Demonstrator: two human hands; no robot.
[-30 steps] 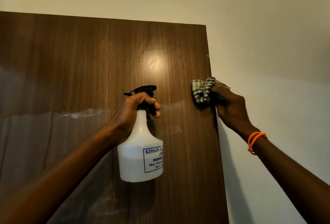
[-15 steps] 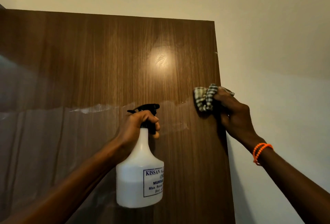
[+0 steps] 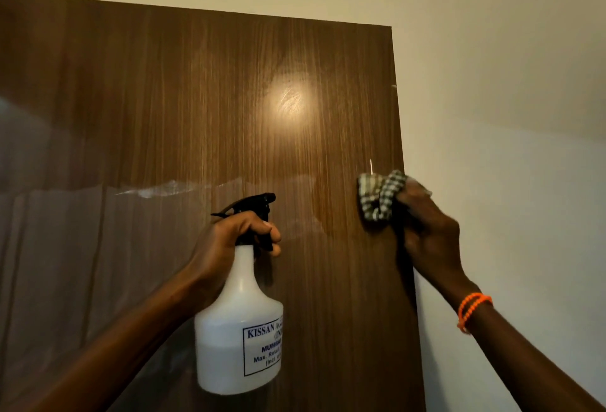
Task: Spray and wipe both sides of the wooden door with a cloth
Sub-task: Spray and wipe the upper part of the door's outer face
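Note:
The dark brown wooden door (image 3: 183,109) fills the left and middle of the head view, glossy, with a light glare near its top. My left hand (image 3: 229,244) grips the neck and black trigger of a white spray bottle (image 3: 241,333), held upright in front of the door. My right hand (image 3: 426,231) holds a bunched checked cloth (image 3: 377,196) against the door close to its right edge. An orange bracelet (image 3: 472,310) sits on my right wrist. A wet streak (image 3: 170,188) runs across the door at about cloth height.
A plain pale wall (image 3: 508,116) lies to the right of the door and above it. The door's right edge (image 3: 401,149) runs nearly vertical beside my right hand. Faint reflections cover the door's lower left.
My right hand has slid the cloth down the door's right edge. The spray bottle in my left hand has dropped lower in the view, and the view has shifted a little.

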